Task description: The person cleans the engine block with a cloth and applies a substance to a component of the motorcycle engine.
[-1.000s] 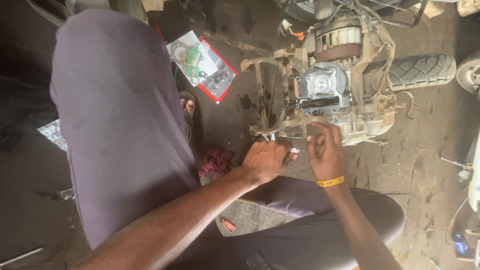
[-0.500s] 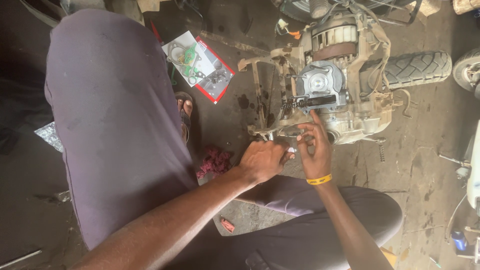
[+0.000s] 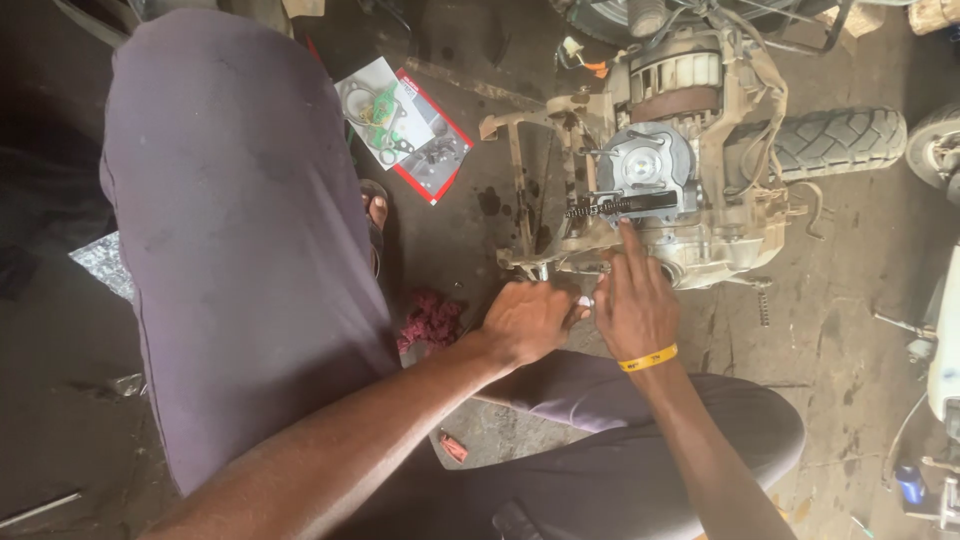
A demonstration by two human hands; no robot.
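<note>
Engine block [image 3: 660, 200], grey metal, upper centre-right of frame, on oily floor beside tyre [image 3: 835, 140]. Left hand [image 3: 525, 320], centre, curled closed; what it grips is hidden. Right hand [image 3: 635, 305], just beside it, forefinger extended, touching the engine's lower edge. Gasket packet [image 3: 400, 125], upper left-centre.
</note>
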